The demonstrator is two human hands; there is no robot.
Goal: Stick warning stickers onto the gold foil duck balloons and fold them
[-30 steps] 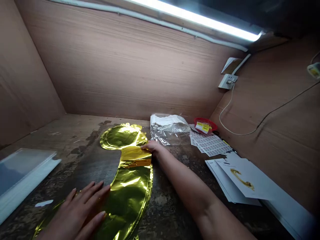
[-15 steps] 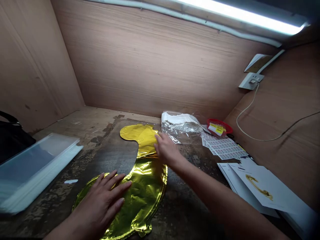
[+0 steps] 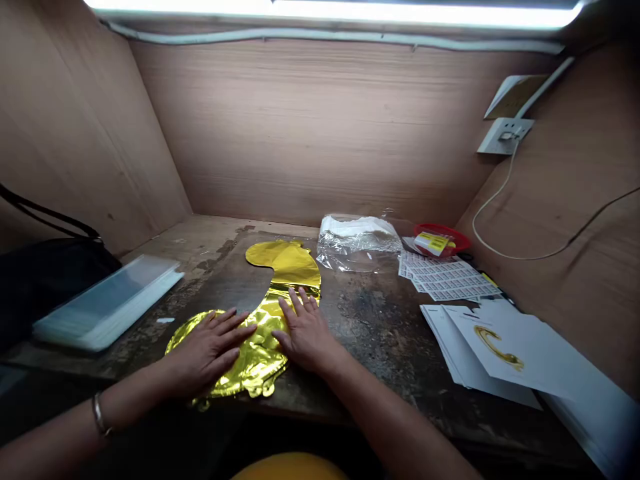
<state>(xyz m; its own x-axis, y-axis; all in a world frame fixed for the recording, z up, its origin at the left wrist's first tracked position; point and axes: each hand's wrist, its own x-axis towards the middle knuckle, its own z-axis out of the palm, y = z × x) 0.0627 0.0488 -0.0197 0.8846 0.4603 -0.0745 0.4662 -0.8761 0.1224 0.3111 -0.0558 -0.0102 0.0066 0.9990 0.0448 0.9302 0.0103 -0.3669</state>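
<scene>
A flat gold foil balloon (image 3: 280, 273) lies curved across the worn wooden bench, from the middle back to the front edge. My left hand (image 3: 210, 347) rests flat on its lower left part, fingers spread. Beside it my right hand (image 3: 303, 330) presses flat on the foil's middle section, fingers stretched forward. Neither hand grips anything.
A stack of clear plastic sleeves (image 3: 107, 303) lies at the left beside a black bag (image 3: 45, 273). At the back are a clear bag of white items (image 3: 357, 240), a red dish (image 3: 443, 240) and label sheets (image 3: 445, 280). White printed cards (image 3: 495, 353) lie at the right.
My right hand has drawn back from the balloon's far end to its middle and lies flat beside my left hand. The camera view has pulled back and shifted left.
</scene>
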